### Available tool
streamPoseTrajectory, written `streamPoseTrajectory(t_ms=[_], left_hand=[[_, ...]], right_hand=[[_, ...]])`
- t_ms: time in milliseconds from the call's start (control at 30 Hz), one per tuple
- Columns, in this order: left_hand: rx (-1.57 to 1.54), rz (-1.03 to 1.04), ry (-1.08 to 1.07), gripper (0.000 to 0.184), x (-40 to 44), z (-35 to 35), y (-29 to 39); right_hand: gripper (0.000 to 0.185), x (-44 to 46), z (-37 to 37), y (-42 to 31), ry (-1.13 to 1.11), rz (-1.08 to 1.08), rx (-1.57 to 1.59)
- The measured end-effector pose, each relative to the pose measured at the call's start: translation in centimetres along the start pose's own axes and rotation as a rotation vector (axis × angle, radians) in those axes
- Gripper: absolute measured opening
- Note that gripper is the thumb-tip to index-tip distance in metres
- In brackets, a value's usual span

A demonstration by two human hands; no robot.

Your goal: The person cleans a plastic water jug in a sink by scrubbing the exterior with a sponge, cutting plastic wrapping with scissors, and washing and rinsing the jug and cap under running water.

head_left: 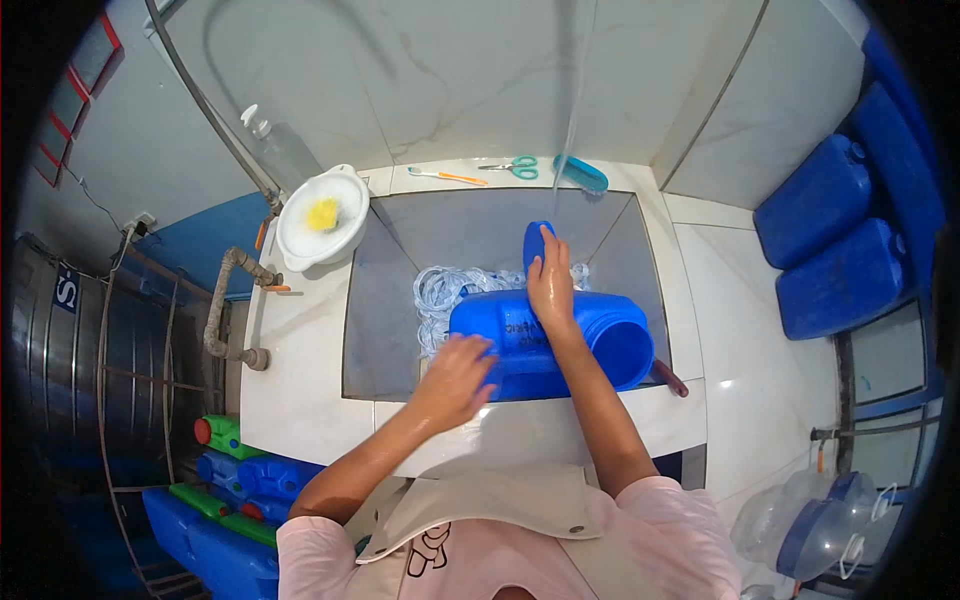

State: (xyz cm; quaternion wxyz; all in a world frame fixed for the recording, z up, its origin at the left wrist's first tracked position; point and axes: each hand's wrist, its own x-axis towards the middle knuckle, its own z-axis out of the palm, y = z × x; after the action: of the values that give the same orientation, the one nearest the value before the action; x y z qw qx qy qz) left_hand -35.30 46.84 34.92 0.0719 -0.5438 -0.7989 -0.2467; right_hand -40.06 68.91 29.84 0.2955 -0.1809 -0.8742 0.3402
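Note:
A blue plastic container [500,340] lies on its side across the sink, its wide round mouth [622,350] facing right. Black handwriting marks its side. My right hand [552,285] reaches over the container and grips a blue lid [537,243] held on edge; the fingers are wet. At the container's left end is my left hand [455,382], fingers apart and slightly blurred, against or just over the blue wall. Behind and left of the container, a tangle of pale blue-white strips [445,290] lies in the sink.
The grey sink [385,240] has a white tiled rim. Along its back lie an orange toothbrush [450,178], scissors [520,167] and a teal brush [580,175]. A white basin [345,225] holds a yellow sponge [323,214]. A dark red handle [670,378] pokes out at right.

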Motion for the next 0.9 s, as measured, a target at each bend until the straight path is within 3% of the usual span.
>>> streamPoseTrajectory(t_ms=[100,133,200,233,300,433,500,533,567,633,667,700,767,833,900], left_hand=[[0.086,0.024,-0.118,0.045,2.3,4.3,1.4],[0.09,0.025,-0.102,0.045,2.8,5.2,0.9],[0.128,-0.093,-0.303,0.036,4.3,6.5,-0.3],[0.125,-0.089,-0.295,0.036,4.9,6.1,-0.9],[0.117,-0.156,-0.197,0.032,5.4,4.9,-2.7],[0.143,-0.125,-0.102,0.037,4.7,4.8,-6.4],[0.115,-0.194,-0.092,0.038,4.8,4.8,-7.3],[0.112,-0.196,-0.087,0.038,5.0,4.7,-7.4],[0.111,-0.192,-0.106,0.035,5.1,4.6,-7.6],[0.104,-0.19,-0.126,0.033,5.5,4.2,-7.5],[0.103,-0.196,-0.146,0.031,5.8,4.0,-7.4],[0.102,-0.2,-0.163,0.029,6.0,3.9,-7.3],[0.089,-0.193,-0.159,0.028,6.1,3.8,-7.4],[0.073,-0.19,-0.168,0.028,5.8,3.9,-6.8],[0.09,-0.282,-0.057,0.027,6.6,4.7,-5.4]], right_hand=[[0.047,0.1,-0.2,-0.9,0.073,-0.133,0.116],[0.045,0.4,-1.1,-1.8,0.072,-0.104,0.201],[0.034,1.6,-2.2,-2.0,0.168,-0.062,0.367],[0.034,2.4,-4.1,-2.4,0.17,-0.068,0.36],[0.03,3.5,-9.3,-3.4,0.016,0.122,0.575],[0.028,4.0,-11.5,0.2,-0.061,0.32,0.709],[0.028,2.8,-10.0,2.0,-0.105,0.162,0.286],[0.03,2.2,-9.8,2.4,-0.199,-0.051,0.001],[0.03,2.2,-9.5,2.9,-0.202,-0.053,-0.003],[0.036,2.2,-9.7,1.2,-0.091,-0.481,-0.61],[0.045,2.6,-9.8,1.5,-0.277,-0.668,-0.742],[0.045,2.4,-10.3,0.8,-0.279,-0.668,-0.746],[0.054,2.0,-11.6,-1.3,-0.612,-0.883,-0.519],[0.063,2.0,-11.0,-1.2,-0.6,-0.92,-0.574],[0.063,1.8,-9.6,-1.1,-0.434,-0.424,-0.688]])
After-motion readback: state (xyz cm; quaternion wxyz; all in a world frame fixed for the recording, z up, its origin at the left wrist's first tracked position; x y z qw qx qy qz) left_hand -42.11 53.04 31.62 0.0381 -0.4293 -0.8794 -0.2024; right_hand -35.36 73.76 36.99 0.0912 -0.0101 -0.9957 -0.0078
